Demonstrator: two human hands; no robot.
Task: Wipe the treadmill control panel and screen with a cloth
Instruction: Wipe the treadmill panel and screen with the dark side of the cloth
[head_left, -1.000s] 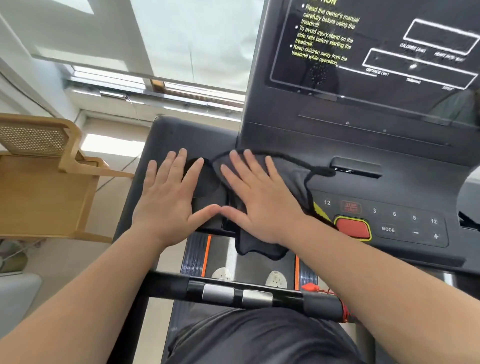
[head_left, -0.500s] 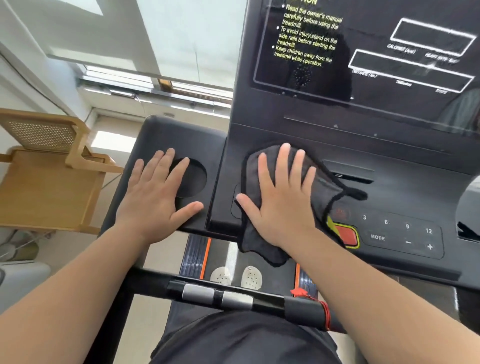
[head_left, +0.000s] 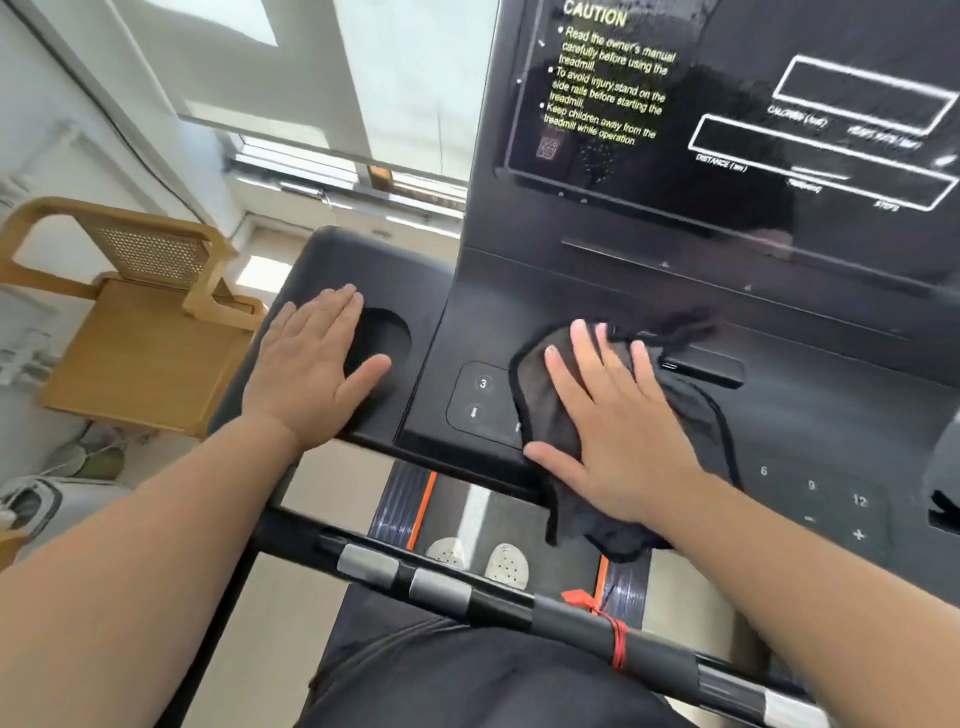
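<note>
- The dark cloth (head_left: 550, 410) lies spread on the treadmill's control panel (head_left: 810, 415), left of its middle, with its lower edge hanging over the panel's front lip above the belt.
- Your right hand (head_left: 618, 441) lies flat on top of the cloth, palm down, fingers (head_left: 582, 348) spread and pointing up toward the screen; it presses the cloth rather than pinching it, so the hand is open, not closed around anything.
- Just left of the cloth you can see a small button pad (head_left: 480, 400) with a "3" and an arrow; part of it is under the cloth's edge.
- To the right of your wrist another button pad (head_left: 831, 499) shows 6, 9, 12 and minus and plus signs.
- The screen (head_left: 737, 104) stands tilted above the panel, with a yellow CAUTION text on its left and white outlined boxes on its right.
- Your left hand (head_left: 311, 374) rests flat and open on the left tray of the console, its thumb and fingers at the edge of the round cup holder (head_left: 384, 338), holding nothing.
- Below the console a black handlebar (head_left: 467, 592) with grey grip sections crosses in front of you, a red cord (head_left: 613, 629) tied around it.
- Under it you see the belt with orange edge stripes and the toes of two white shoes (head_left: 493, 561).
- Off to your left stands a wooden chair (head_left: 140, 332) with a woven back.
</note>
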